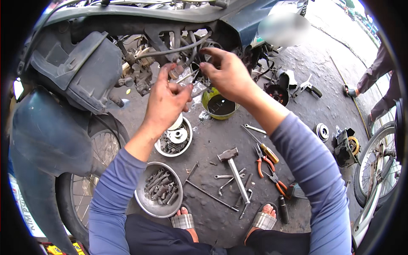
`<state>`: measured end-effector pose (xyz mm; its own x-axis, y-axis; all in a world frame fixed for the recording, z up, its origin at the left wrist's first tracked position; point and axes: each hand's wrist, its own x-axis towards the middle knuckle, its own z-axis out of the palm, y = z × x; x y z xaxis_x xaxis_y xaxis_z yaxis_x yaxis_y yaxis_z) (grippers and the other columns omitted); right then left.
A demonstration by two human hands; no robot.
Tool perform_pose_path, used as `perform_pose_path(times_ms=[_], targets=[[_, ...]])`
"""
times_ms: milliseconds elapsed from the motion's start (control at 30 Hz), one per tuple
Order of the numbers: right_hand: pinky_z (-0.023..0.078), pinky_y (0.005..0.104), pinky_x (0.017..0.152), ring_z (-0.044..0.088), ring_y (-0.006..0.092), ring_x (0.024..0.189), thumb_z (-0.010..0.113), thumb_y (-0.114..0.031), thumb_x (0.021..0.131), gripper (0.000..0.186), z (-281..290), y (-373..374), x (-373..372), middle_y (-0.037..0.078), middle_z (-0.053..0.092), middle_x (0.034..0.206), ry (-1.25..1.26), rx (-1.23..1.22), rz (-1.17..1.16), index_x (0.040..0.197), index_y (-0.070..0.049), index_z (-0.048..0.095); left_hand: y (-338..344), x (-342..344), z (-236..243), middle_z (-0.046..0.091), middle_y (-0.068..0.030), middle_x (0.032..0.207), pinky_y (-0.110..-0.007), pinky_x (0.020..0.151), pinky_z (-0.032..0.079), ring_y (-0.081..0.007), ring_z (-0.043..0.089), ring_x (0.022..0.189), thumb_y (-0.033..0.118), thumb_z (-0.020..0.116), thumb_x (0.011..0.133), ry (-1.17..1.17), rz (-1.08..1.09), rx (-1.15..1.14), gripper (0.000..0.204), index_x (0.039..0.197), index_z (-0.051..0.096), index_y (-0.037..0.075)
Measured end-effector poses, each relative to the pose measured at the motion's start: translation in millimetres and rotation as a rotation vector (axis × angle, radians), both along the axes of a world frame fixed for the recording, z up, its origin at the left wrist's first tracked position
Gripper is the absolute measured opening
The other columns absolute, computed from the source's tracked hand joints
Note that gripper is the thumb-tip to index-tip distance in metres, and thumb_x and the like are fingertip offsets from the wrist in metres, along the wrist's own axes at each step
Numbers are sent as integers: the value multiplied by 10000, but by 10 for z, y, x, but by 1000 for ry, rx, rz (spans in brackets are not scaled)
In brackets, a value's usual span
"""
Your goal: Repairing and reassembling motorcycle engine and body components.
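Note:
Both my hands are raised before the exposed engine area [144, 63] of a motorbike. My left hand [168, 100] has its index finger stretched up and its other fingers curled; a thin shiny rod [195, 76] shows by its thumb, and what the curled fingers hold is hidden. My right hand [227, 74] is bent in a pinch beside a dark hose [174, 52]; I cannot make out what is between its thumb and index finger. Just below my hands stands a yellow-green container [207, 98] of dark liquid.
Two metal bowls [138, 196] of sockets and small parts stand at left. A hammer [235, 172], pliers [259, 161], a screwdriver [269, 152] and several wrenches lie on the ground. Engine parts [346, 146], a bicycle wheel [376, 165] and another person's legs [378, 76] are at right.

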<state>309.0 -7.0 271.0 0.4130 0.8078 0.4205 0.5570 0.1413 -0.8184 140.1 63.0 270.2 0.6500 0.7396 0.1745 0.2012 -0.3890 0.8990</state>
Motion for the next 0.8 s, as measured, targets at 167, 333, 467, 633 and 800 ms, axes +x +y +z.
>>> perform_pose_path(times_ms=[167, 333, 467, 633, 800], targets=[[428, 268, 511, 513, 82, 561, 660, -161, 907, 362, 169, 128, -128, 70, 612, 750, 592, -47, 239, 1181, 46, 545, -16, -58, 322, 567, -41, 598, -267, 409, 437, -134, 537, 426, 94, 664, 882, -17, -40, -203, 589, 1332, 310, -44], [420, 265, 493, 509, 87, 555, 650, -153, 916, 410, 209, 186, -169, 51, 597, 735, 584, 8, 251, 1245, 56, 523, 112, -202, 414, 549, -27, 622, -245, 421, 420, -111, 494, 446, 201, 607, 958, -232, -135, -403, 426, 1261, 389, -4], [440, 267, 501, 541, 99, 563, 633, -126, 898, 384, 246, 188, -188, 63, 628, 757, 474, -49, 224, 1236, 39, 558, 148, -212, 327, 600, -56, 715, -237, 471, 439, -108, 535, 499, 216, 563, 986, -293, -97, -438, 353, 1258, 397, 66], [518, 369, 839, 694, 292, 897, 661, -200, 868, 430, 196, -242, 198, 226, 703, 961, -38, -253, 47, 1216, 41, 589, -34, -129, 80, 652, -130, 914, -249, 565, 486, -148, 620, 623, 203, 509, 1004, -102, -199, -182, 534, 1455, 242, 100], [525, 432, 832, 674, 351, 941, 671, -250, 876, 394, -240, -1441, 723, 215, 694, 1014, -477, -809, 130, 1161, 14, 611, -88, -435, -232, 642, -88, 885, -240, 630, 491, -119, 605, 692, 108, 560, 962, -93, -251, -25, 405, 1336, 415, 50]])
